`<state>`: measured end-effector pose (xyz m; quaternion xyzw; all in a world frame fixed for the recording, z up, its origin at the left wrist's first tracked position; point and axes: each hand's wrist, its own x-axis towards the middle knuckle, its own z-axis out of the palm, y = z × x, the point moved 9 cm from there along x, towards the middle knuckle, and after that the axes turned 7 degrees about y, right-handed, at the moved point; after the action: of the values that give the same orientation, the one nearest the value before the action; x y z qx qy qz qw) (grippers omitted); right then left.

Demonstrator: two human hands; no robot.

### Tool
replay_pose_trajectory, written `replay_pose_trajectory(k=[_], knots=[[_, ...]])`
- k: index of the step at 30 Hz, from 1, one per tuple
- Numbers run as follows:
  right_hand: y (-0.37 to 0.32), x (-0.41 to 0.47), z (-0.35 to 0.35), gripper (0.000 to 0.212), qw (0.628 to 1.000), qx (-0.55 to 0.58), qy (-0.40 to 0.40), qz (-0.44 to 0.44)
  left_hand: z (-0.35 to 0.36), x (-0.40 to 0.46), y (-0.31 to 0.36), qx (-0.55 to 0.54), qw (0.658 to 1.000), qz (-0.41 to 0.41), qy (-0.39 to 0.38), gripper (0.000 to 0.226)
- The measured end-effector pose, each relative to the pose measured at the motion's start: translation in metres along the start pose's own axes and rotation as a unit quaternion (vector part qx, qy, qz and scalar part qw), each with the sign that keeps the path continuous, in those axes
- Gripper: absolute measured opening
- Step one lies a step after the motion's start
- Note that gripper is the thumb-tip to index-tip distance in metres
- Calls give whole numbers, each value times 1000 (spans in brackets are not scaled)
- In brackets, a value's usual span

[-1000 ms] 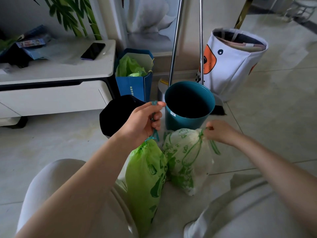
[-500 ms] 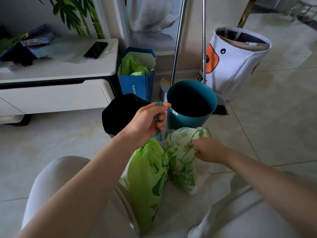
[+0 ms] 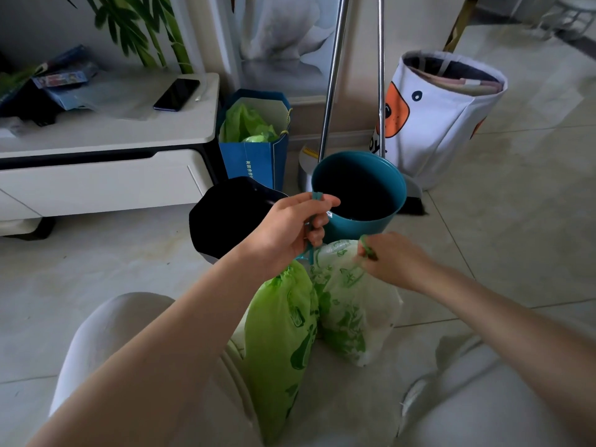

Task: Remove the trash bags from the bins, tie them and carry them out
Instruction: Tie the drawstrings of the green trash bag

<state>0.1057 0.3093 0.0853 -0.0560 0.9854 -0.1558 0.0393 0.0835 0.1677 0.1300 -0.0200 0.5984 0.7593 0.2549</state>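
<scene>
your left hand is clenched around the teal drawstring of the green trash bag, cord running up through the fist and out over the thumb. the bag hangs directly beneath that hand, its gathered neck just under the knuckles, its body slumped between your knees on the floor. judged soft and thin-walled, fairly full; the cinched neck and cord are the only sound hold, as the film would likely stretch or tear if gripped by the side.

to its right, touching it, the white patterned trash bag stands on the floor. your right hand is closed on its green drawstring at the top corner, fingers pinching the loop; the bag sits below and left of that hand. contents hidden, weight appears modest.

behind both, the black bin and teal bin stand unlined, close beyond your hands.
</scene>
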Motion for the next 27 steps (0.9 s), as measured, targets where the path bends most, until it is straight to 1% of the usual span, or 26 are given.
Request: replay_pose_trajectory(k=[1, 3, 5, 7, 8, 9, 10, 12, 13, 14, 15, 17, 19, 21, 23, 24, 26, 27], knots=[[5, 1, -7, 17, 999, 27, -2, 17, 2, 0, 0, 8, 1000, 2, -5, 15], [17, 4, -16, 20, 991, 117, -31, 48, 6, 1, 2, 18, 1000, 6, -10, 16], [27, 5, -26, 23, 972, 217, -54, 75, 8, 4, 4, 30, 1000, 9, -5, 16], [36, 6, -43, 33, 957, 267, -56, 98, 13, 10, 7, 49, 999, 9, -2, 16], [38, 7, -52, 34, 950, 287, -60, 103, 17, 14, 9, 62, 998, 6, -4, 16], [40, 9, -60, 29, 940, 317, -64, 110, 21, 18, 10, 78, 997, 1, -8, 17], [40, 11, -67, 23, 919, 367, -75, 118, 24, 24, 12, 94, 995, -4, -11, 17], [36, 16, -82, 26, 866, 471, -109, 130, 30, 39, 14, 133, 991, -14, -12, 18], [34, 20, -89, 29, 848, 499, -126, 127, 34, 48, 16, 154, 988, -18, -14, 20], [35, 26, -93, 31, 839, 511, -140, 127, 39, 57, 16, 171, 985, -26, -20, 22], [37, 32, -96, 31, 837, 509, -150, 134, 46, 66, 15, 183, 982, -40, -31, 24], [46, 42, -99, 32, 847, 477, -173, 158, 63, 77, 12, 211, 973, -76, -53, 26], [53, 50, -103, 28, 867, 420, -209, 171, 79, 82, 10, 250, 959, -111, -73, 27], [60, 47, -104, 22, 879, 358, -260, 176, 94, 79, 11, 261, 950, -147, -86, 26], [66, 39, -110, 18, 877, 336, -292, 183, 107, 72, 14, 280, 942, -166, -81, 24], [68, 34, -115, 16, 874, 338, -295, 186, 113, 67, 16, 333, 926, -158, -79, 24], [74, 21, -130, 16, 879, 329, -287, 191, 126, 55, 17, 480, 864, -120, -95, 23], [79, 13, -138, 17, 883, 319, -283, 197, 135, 47, 16, 521, 839, -117, -104, 23]])
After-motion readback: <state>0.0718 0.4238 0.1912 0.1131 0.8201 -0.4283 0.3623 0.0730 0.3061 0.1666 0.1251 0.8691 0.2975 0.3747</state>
